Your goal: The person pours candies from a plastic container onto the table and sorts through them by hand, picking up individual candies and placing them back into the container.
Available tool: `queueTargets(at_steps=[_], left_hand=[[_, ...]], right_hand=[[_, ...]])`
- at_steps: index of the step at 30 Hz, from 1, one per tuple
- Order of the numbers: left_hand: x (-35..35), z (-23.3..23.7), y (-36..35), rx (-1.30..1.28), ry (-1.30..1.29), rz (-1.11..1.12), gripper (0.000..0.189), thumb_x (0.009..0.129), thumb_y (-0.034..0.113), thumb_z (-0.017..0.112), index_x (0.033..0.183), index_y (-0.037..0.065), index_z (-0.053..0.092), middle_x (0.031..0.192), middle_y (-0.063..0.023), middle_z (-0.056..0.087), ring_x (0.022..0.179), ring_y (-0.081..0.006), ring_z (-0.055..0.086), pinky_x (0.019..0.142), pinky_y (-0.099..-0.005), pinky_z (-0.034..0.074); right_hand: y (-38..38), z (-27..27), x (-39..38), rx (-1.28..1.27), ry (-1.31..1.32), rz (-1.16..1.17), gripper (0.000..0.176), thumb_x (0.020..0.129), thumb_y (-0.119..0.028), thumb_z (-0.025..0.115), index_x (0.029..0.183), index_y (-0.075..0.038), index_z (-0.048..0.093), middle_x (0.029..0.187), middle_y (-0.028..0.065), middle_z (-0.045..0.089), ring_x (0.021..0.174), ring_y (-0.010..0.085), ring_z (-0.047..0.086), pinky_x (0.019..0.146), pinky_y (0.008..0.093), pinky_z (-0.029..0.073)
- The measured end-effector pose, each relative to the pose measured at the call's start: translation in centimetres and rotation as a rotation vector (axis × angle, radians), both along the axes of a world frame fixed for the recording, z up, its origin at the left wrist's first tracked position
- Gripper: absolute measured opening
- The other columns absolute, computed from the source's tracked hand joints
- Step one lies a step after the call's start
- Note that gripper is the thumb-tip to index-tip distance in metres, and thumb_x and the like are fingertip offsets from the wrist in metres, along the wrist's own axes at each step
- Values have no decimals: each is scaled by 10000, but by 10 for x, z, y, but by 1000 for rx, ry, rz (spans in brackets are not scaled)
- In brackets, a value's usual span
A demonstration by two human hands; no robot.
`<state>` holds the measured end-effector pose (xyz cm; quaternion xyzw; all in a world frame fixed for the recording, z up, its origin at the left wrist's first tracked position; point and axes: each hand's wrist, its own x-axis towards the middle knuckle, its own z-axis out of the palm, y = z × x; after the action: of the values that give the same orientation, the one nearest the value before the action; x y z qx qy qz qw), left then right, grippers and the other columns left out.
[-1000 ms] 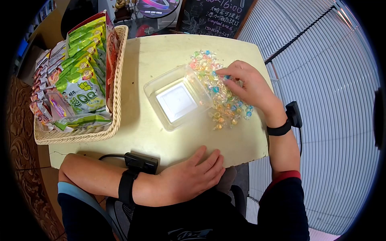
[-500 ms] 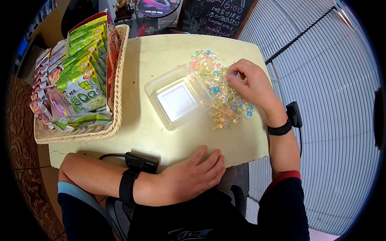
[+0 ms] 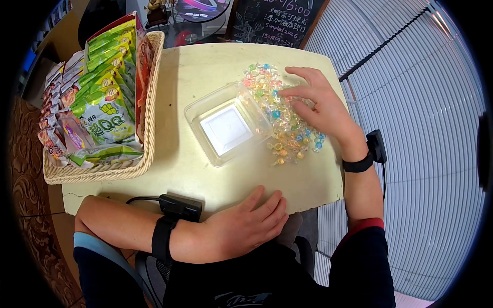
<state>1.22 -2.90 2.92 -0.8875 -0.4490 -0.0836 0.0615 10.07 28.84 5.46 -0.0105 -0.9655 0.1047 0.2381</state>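
"Where is your right hand?"

"My right hand (image 3: 319,105) is up in the right half of the frame, over the pile of candies (image 3: 285,136). My fingers are spread. My thumb and the finger next to it have a gap between them, and another finger pokes out above. One fingertip is close to a blue candy, but I can't tell if it touches."

"What do the candies look like?"

"They are small, in shiny see-through wraps. I see pink, green, blue, yellow and orange ones. They lie on the pale yellow table (image 3: 205,66), a bit right of the middle of the frame."

"What is next to them?"

"A clear plastic box (image 3: 197,129), close to the middle of the frame, just left of the candies. It sits open and a bit turned. A white square shows at its bottom."

"And your other hand?"

"My left hand (image 3: 246,228) is at the bottom middle of the frame. It lies palm down at the table's near edge, with its fingers a little apart."

"What is in the upper left?"

"A woven basket (image 3: 152,108), standing on the table. It is full of snack packs (image 3: 105,113), and lots of them are green."
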Motion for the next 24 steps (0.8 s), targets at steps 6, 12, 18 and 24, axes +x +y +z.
queueTargets(at_steps=[6, 12, 18, 24], left_hand=[[0, 1, 0, 4, 1, 1, 552, 1020, 335, 576, 1464, 6, 585, 1474, -226, 600, 1410, -379, 549, 1169, -551, 455], [1, -1, 0, 9, 3, 6, 545, 1019, 332, 575, 1458, 9, 588, 1468, -224, 604, 1407, -377, 552, 1167, -551, 456], [0, -1, 0, 4, 3, 2, 543, 1020, 334, 577, 1455, 10, 589, 1467, -223, 605, 1406, -377, 554, 1175, -553, 452], [0, 0, 1, 5, -2, 4, 538, 1023, 331, 582, 1453, 8, 587, 1466, -226, 604, 1411, -380, 553, 1181, -556, 449]], right_hand=[[6, 1, -1, -63, 54, 1, 246, 960, -135, 747, 1190, -51, 767, 1317, 154, 730, 1253, 316, 669, 1055, 411, 543], [10, 8, 6, -341, 109, -264, 215, 983, -168, 743, 1125, -6, 746, 909, 52, 740, 805, 105, 686, 730, 287, 542], [16, 10, 13, -467, -267, -70, 232, 975, -174, 750, 1114, 13, 749, 810, 39, 707, 722, 116, 614, 687, 289, 509], [19, 11, 11, -434, -14, -301, 227, 975, -193, 742, 1096, -1, 747, 810, 54, 700, 713, 130, 608, 668, 310, 508]])
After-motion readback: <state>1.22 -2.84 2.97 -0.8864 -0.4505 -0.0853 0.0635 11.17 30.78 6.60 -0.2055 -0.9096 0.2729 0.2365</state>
